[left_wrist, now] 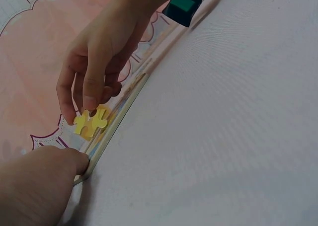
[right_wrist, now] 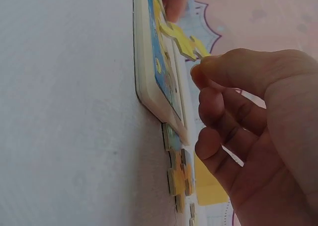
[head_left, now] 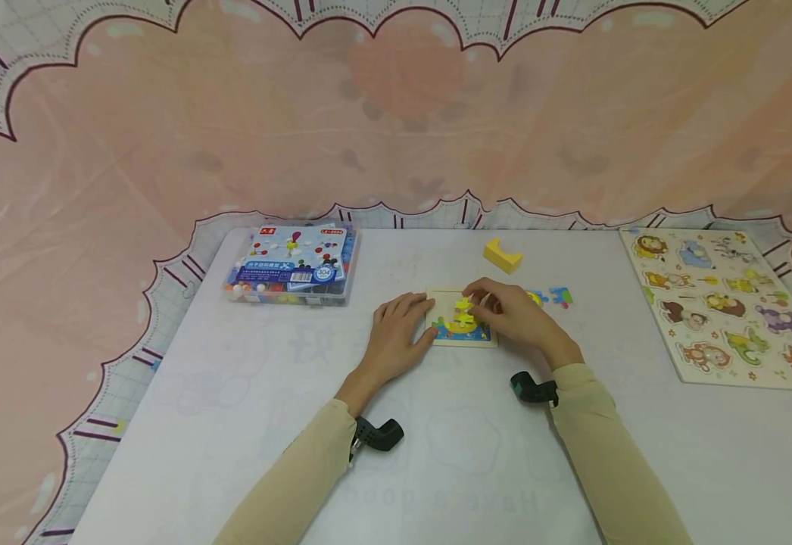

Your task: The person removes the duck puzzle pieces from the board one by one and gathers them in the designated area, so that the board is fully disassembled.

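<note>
A small wooden jigsaw board lies flat on the table, its lower part filled with blue and yellow pieces. My left hand rests at the board's left edge with fingers extended, the thumb by the lower left corner. Over the board, my right hand pinches a yellow jigsaw piece between thumb and index finger. The right wrist view shows this piece tilted above the board's surface, the other fingers loosely curled. Loose jigsaw pieces lie just right of the board, partly behind the right hand.
Behind the board stands a yellow arch-shaped block. A clear plastic box with a printed label and colourful parts sits at the back left. At the right lies a large animal puzzle board. A patterned curtain hangs behind the table.
</note>
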`<act>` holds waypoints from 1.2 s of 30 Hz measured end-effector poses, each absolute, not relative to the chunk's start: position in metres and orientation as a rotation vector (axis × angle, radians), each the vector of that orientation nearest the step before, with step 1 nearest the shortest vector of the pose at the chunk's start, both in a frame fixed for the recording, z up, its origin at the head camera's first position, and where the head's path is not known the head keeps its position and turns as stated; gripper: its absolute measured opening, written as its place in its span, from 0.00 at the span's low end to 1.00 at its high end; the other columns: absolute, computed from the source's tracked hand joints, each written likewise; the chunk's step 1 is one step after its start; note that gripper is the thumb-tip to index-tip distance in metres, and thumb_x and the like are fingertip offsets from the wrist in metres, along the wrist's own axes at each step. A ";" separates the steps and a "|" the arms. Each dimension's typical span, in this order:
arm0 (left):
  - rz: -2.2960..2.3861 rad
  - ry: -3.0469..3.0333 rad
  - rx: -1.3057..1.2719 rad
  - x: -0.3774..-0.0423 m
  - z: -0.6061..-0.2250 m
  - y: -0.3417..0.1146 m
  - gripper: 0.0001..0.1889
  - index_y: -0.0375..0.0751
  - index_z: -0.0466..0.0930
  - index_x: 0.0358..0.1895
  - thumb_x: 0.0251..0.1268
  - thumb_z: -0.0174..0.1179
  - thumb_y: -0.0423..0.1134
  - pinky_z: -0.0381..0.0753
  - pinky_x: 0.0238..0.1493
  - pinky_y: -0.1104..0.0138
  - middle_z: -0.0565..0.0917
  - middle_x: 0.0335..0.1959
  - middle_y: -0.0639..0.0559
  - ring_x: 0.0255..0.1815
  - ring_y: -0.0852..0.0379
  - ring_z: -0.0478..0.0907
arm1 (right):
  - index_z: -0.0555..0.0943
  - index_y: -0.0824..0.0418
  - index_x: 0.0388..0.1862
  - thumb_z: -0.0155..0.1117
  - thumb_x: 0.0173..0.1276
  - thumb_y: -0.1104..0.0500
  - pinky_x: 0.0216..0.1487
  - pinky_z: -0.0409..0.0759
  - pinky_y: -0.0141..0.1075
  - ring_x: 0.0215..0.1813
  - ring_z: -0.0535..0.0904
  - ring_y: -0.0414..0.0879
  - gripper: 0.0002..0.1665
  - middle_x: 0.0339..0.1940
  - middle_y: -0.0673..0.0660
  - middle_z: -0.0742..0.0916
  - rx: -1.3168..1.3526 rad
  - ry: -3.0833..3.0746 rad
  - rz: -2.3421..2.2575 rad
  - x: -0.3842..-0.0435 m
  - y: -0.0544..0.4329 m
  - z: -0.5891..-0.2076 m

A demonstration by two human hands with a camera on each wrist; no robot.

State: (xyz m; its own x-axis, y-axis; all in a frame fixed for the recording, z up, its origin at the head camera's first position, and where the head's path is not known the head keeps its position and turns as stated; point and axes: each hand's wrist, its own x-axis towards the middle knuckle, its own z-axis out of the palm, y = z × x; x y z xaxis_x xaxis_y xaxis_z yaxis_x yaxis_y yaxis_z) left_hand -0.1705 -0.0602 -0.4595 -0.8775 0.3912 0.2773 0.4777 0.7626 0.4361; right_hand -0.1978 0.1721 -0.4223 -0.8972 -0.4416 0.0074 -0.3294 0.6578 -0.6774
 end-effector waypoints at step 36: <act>-0.773 -2.780 -0.693 -0.171 -0.460 -0.060 0.24 0.44 0.72 0.64 0.65 0.56 0.47 0.57 0.66 0.50 0.72 0.64 0.49 0.69 0.50 0.63 | 0.74 0.59 0.48 0.54 0.71 0.59 0.41 0.74 0.37 0.39 0.74 0.48 0.09 0.40 0.56 0.82 -0.492 2.685 -1.136 -0.203 0.208 -0.420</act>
